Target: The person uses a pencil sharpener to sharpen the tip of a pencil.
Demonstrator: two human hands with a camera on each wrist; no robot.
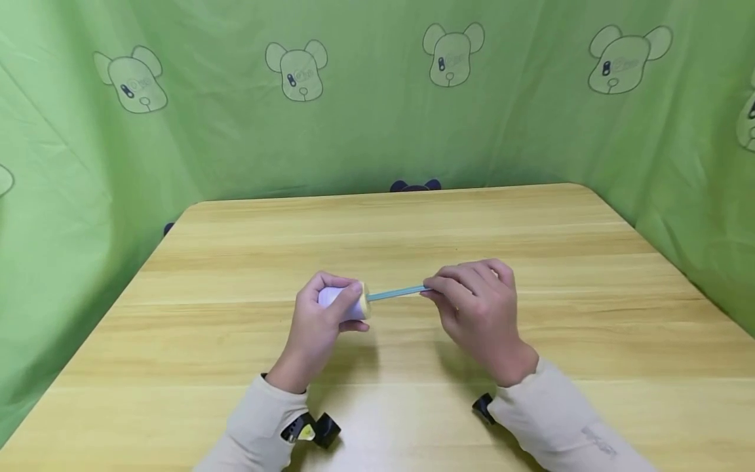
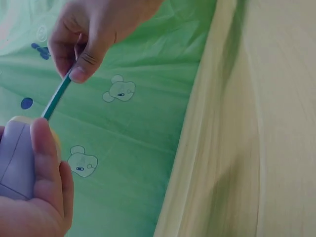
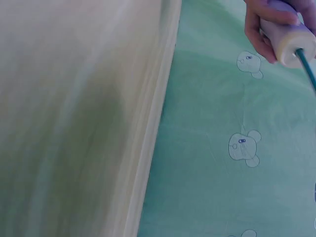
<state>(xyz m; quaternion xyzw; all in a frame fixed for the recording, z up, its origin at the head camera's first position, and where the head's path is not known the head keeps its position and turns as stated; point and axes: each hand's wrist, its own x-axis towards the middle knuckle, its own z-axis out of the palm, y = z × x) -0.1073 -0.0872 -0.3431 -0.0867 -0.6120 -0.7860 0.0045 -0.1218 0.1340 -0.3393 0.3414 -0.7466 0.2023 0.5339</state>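
My left hand [image 1: 321, 314] holds a small pale lavender cylinder [image 1: 356, 311] on its side, the thumb across its top and fingers round it. Its cream-coloured end [image 3: 292, 45] faces my right hand [image 1: 480, 308]. From the middle of that end comes a thin teal strip [image 1: 396, 293], straw-like and nearly straight. Thumb and fingertips of my right hand pinch the strip's far end, best seen in the left wrist view. Both hands are above the table, with the strip spanning the gap between them. In the right wrist view, the right hand is out of sight.
A light wood-grain table [image 1: 377, 242] lies under both hands. Green curtains [image 1: 366, 137] with bear-head prints hang behind it and at both sides. Black wrist devices [image 1: 315, 429] sit at both cuffs.
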